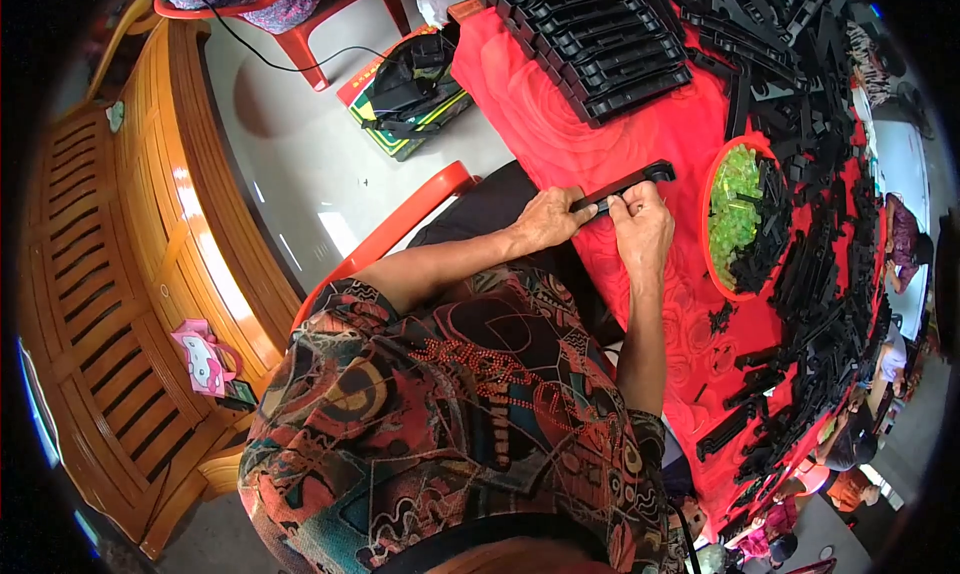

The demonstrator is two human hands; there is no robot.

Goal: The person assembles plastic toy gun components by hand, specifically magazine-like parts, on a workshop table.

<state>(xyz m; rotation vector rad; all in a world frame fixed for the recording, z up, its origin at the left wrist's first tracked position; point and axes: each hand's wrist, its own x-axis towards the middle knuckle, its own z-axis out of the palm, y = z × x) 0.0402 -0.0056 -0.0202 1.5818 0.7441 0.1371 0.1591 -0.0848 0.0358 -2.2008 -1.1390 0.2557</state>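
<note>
We see one person seated at a table draped in a red cloth, both bare forearms reaching onto it. Two hands share one long black plastic strip, which lies aslant just inside the table's near edge, its rounded end pointing toward the bowl.

The left hand is closed around the strip's near end, fingers curled over it. The right hand pinches the strip at its middle, fingertips pressed on top, thumb hidden beneath; the grip is firm, not open.

Just beside the strip's far end stands one red bowl, round, holding a heap of small yellow-green pieces too many and too small to count. Several black parts lie across the bowl's far half.

At the table's far left corner we note one stack of black ribbed trays, laid overlapping in a row; roughly ten, the exact count unclear. Along the table's right edge runs a loose pile of black strips, dozens, tangled, not countable.

Off the table: one red plastic chair under the person, a second red chair farther off with patterned cloth on it, one flat box with a black bag on it on the floor, one wooden bench at the left, and one small pink bag hanging on it.
</note>
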